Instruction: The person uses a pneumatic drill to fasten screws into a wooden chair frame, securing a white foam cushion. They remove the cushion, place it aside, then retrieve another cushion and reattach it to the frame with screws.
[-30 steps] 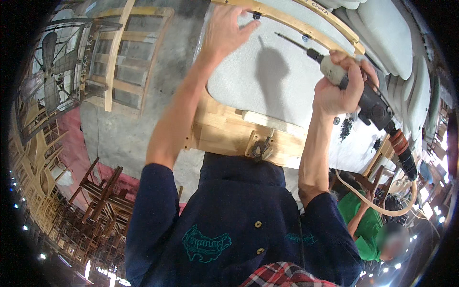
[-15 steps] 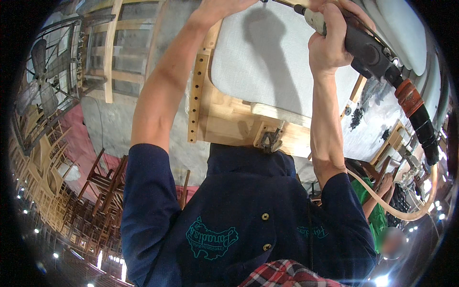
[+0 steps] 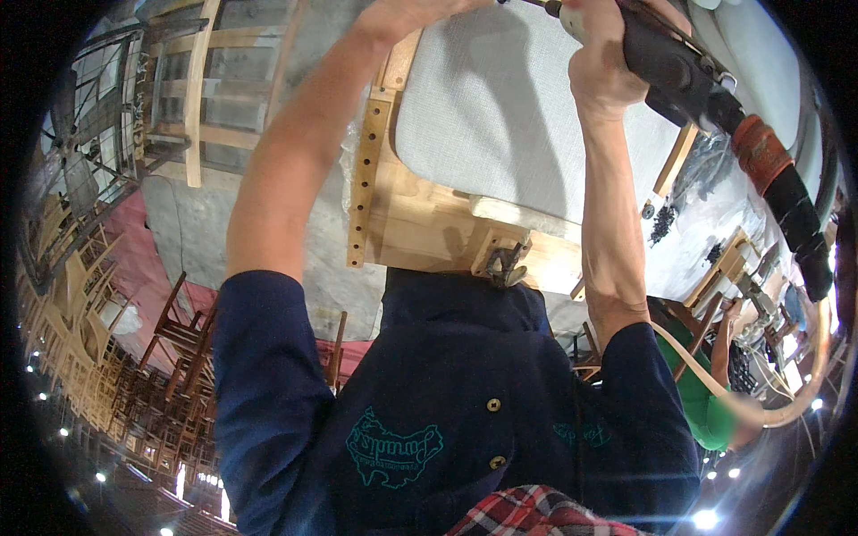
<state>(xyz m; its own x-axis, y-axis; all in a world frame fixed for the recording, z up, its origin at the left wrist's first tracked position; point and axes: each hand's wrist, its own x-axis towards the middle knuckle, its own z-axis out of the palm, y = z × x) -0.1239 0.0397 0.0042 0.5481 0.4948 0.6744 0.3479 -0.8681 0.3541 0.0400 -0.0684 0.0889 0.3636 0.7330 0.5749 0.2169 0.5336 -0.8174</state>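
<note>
under the right hand (image 3: 601,67), closed around it, sits the black power tool (image 3: 679,71); it looks heavy and stiff, best gripped at the body; left hand (image 3: 407,11) rests on the padded seat panel (image 3: 500,125), fingers cannot tell.

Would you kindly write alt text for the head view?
A right hand grips a black power tool over a grey padded seat on a wooden frame; the left hand rests at the seat's edge.
</note>
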